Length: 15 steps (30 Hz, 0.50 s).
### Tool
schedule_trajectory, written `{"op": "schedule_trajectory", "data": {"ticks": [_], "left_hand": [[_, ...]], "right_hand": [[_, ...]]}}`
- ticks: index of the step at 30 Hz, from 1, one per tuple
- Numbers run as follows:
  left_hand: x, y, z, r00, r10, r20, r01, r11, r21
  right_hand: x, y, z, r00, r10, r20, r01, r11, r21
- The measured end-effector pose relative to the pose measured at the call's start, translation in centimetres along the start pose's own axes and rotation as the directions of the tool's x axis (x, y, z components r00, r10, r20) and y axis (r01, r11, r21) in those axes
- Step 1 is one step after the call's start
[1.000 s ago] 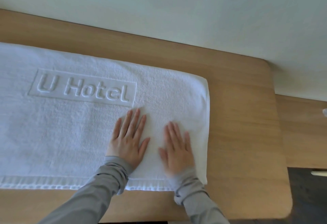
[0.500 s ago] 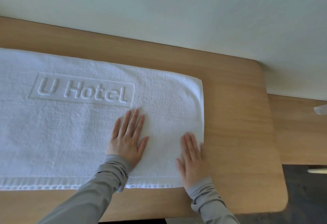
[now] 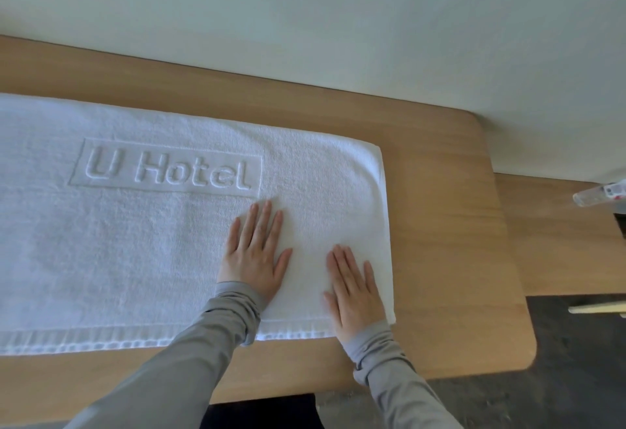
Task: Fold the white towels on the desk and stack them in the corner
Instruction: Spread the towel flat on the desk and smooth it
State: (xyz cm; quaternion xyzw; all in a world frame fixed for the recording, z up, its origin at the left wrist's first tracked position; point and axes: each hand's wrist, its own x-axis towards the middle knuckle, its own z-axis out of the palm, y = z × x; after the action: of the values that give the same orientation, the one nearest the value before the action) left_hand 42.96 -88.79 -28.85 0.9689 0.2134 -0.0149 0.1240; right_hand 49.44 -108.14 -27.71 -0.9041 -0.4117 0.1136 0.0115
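Now the white towel (image 3: 135, 242) lies flat on the wooden desk (image 3: 447, 232), with its long axis running from left to right, nearly parallel to the wall (image 3: 338, 22) behind. Its left end goes out of the picture and its right end stops short of the rounded right corner of the desk. The raised "U Hotel" lettering (image 3: 166, 171) reads upright from the person's side, and a woven border strip (image 3: 101, 337) follows the near long edge. Both hands rest palm down on the right part of the towel, with fingers straight and close together (nothing is gripped). The left hand (image 3: 254, 259) is just below the right end of the lettering, and the right hand (image 3: 355, 289) lies beside the right short edge. Grey sleeves (image 3: 189, 361) cover both forearms.
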Motion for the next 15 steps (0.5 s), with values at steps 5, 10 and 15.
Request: {"op": "schedule_trajectory", "data": {"ticks": [5,10,15], "left_hand": [[-0.1,-0.2,-0.1,0.998,-0.027,0.062,0.024,0.999,0.047],[-0.4,0.0,-0.2,0.993,-0.089,0.075,0.091,0.996,-0.018],[-2.4,1.9,-0.3,0.961,-0.269,0.06,0.273,0.959,-0.079]], "right_hand": [[-2.7,3.8,-0.9,0.989,0.121,0.084,-0.123,0.992,0.025],[-1.3,5.7,-2.6,0.995,0.037,0.09,-0.04,0.999,0.033],[4.9,7.8,-5.5,0.992,-0.119,0.04,0.113,0.984,0.135]]}}
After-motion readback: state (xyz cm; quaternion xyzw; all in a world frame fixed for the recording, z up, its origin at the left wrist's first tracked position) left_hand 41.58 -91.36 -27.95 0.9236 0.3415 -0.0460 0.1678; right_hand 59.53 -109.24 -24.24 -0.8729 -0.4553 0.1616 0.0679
